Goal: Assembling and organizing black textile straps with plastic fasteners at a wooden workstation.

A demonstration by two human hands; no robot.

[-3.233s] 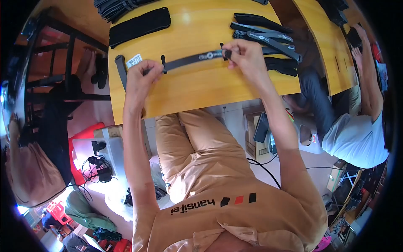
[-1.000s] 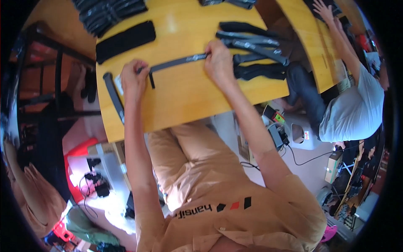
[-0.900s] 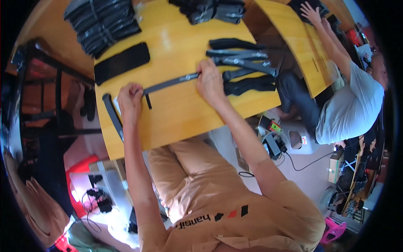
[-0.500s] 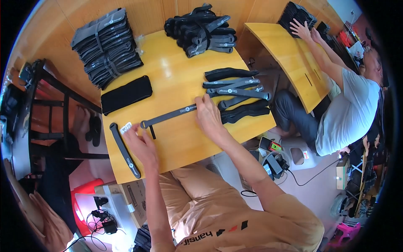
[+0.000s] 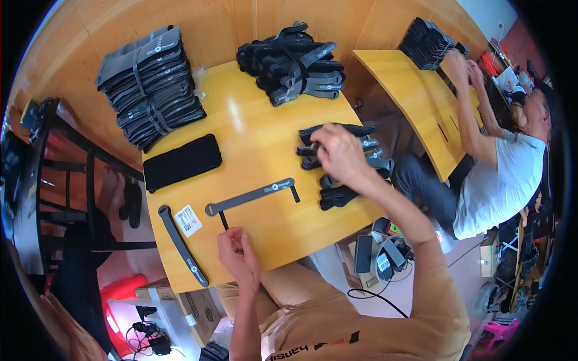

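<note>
My right hand is over the bundles of dark straps on the table's right side, fingers closed on a strap there; the fingertips partly hide it. My left hand is at the table's near edge, fingers curled, with nothing visible in them. Just beyond it a single grey strap with a ring end lies slantwise, over two short black strips on the tabletop. To its left are a white printed label and another grey strap.
A tall banded stack of dark straps and a black pouch-like item are at left on the yellow table. A strap heap sits at the back. Another person works at the right-hand table.
My hands have let go of the grey strap, which lies on the table. My right hand moved right to the bundles; my left drew back toward the near edge. The view shifted.
</note>
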